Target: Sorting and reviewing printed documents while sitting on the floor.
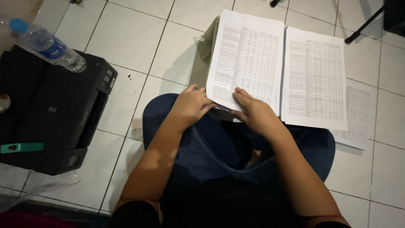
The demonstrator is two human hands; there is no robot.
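A stack of white printed sheets covered in fine tables (247, 55) is seen lying on the white tiled floor (126, 38), just in front of the crossed legs in dark blue jeans (211, 147) of a seated person. The near left corner of this stack is taken up by the left hand (190, 105), whose grip is closed on the paper edge, with the thumb on top and the fingers curled underneath; a thin pen-like object appears to be tucked in the same grip, though this cannot be told with certainty. The right hand (255, 112) is laid flat on the near edge of the same stack, its fingers stretched out and pressed onto the top sheet, so that nothing is clasped by it.

A second stack of white tabled sheets (316, 80) is placed touching the first on its right side, and a further loose printed sheet (358, 118) is partly covered by that second stack, towards the right edge of the view. A pale olive folder or cloth (206, 42) is partly hidden under the far left side of the held stack.

Well apart, at the left edge of the view, a black boxy printer (50, 114) is set on the floor. A clear plastic water bottle with a blue cap (46, 44) is laid on its far side, and a small teal flat object (21, 147) is rested on its near side.
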